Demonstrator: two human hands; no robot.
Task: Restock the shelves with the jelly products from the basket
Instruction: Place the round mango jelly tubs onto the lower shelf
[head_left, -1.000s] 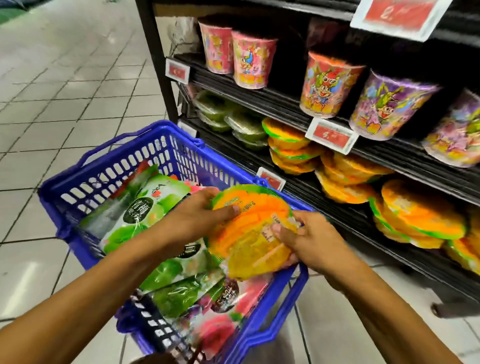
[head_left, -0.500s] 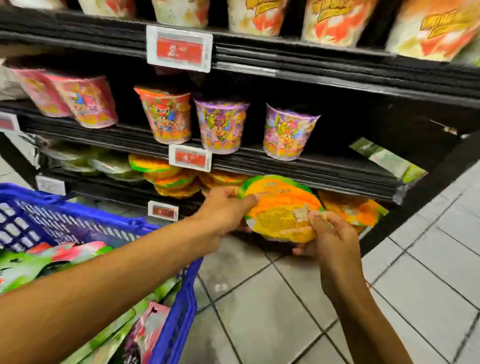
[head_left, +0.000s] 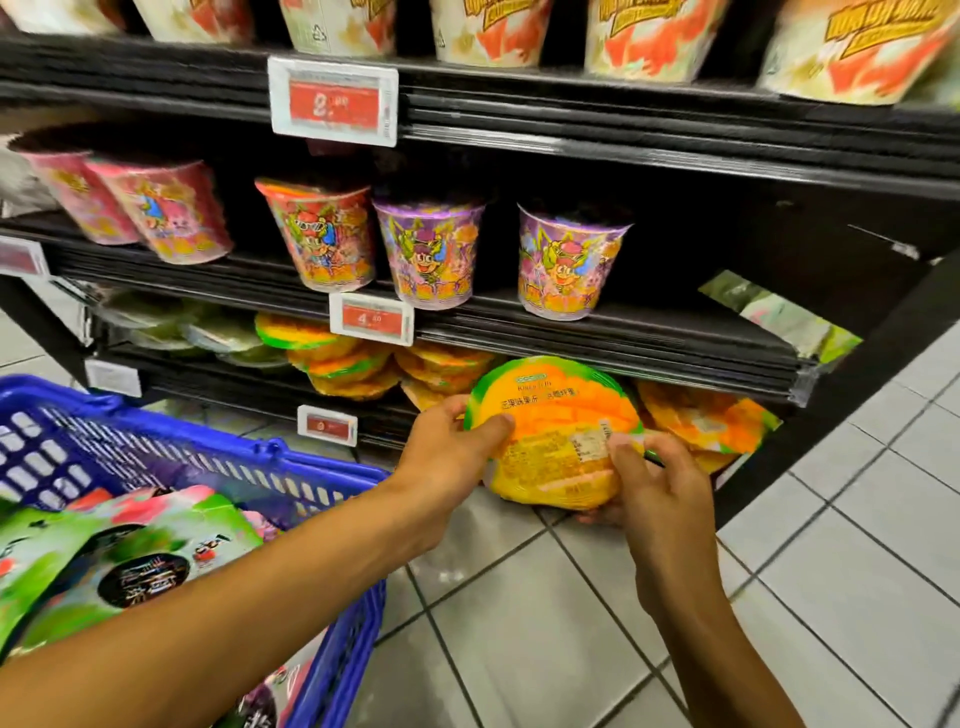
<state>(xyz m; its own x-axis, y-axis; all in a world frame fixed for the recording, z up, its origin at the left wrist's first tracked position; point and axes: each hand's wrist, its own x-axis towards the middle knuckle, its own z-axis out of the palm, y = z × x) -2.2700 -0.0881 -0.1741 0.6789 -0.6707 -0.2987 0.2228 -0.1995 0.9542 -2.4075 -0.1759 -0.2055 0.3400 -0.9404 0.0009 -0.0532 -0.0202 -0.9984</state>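
Head view: both forearms are extended forward from 6 and 7 o'clock toward a black metal shelf unit (head_left: 649, 332). One round orange-and-yellow plastic jelly pack with a green rim (head_left: 563, 431) is held between the two hands at about 4 o'clock of the frame's centre. It hangs in the air in front of the lowest shelf, just under the edge of the middle shelf.

The left grip (head_left: 449, 457) is closed on the pack's 9 o'clock edge, with the thumb laid across the printed face and the fingers hidden behind. The right grip (head_left: 657, 491) is closed on the pack's 4 o'clock edge, with the thumb pressed on the face beside a small white label and the fingers curled underneath. The pack is tilted, its face turned up toward the camera.

Stacks of like orange packs (head_left: 363, 364) are seen on the lowest shelf at 9 and 3 o'clock of the held pack; their number cannot be told.

Five printed paper cups (head_left: 431, 254) are counted on the middle shelf: two pink, one red and two purple. Six white cups with red-and-yellow print (head_left: 488, 31) are partly seen on the top shelf at 12 o'clock. Three white-framed price tags with red panels (head_left: 332, 101) are counted in full on the shelf edges.

One blue plastic basket (head_left: 218, 457) is seen at 8 o'clock, and green-and-pink foil pouches (head_left: 130, 561) lie in it. Their count is unclear.
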